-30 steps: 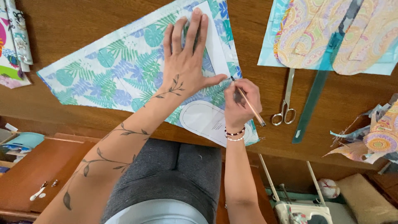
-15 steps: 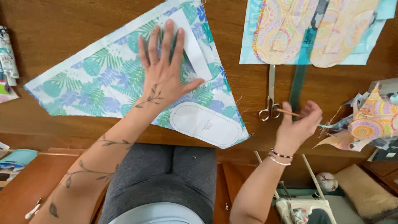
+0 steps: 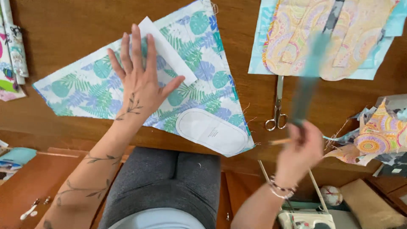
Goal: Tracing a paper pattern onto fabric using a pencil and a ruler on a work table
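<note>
My left hand lies flat with fingers spread on a white paper pattern piece and the leaf-print fabric spread on the wooden table. A white oval pattern piece rests on the fabric's near corner. My right hand is off the fabric at the table's front edge, gripping a long teal ruler, blurred and lifted off the table, together with a pencil. Scissors lie just left of the ruler.
Paisley fabric pieces on light blue cloth lie at the far right. Colourful scraps pile at the right edge. Rolled fabric sits at the left edge. A sewing machine and brown cabinet tops are below.
My right hand left the fabric, moved right to the table edge and picked up the teal ruler while keeping the pencil. The left hand stayed pressed on the pattern.
</note>
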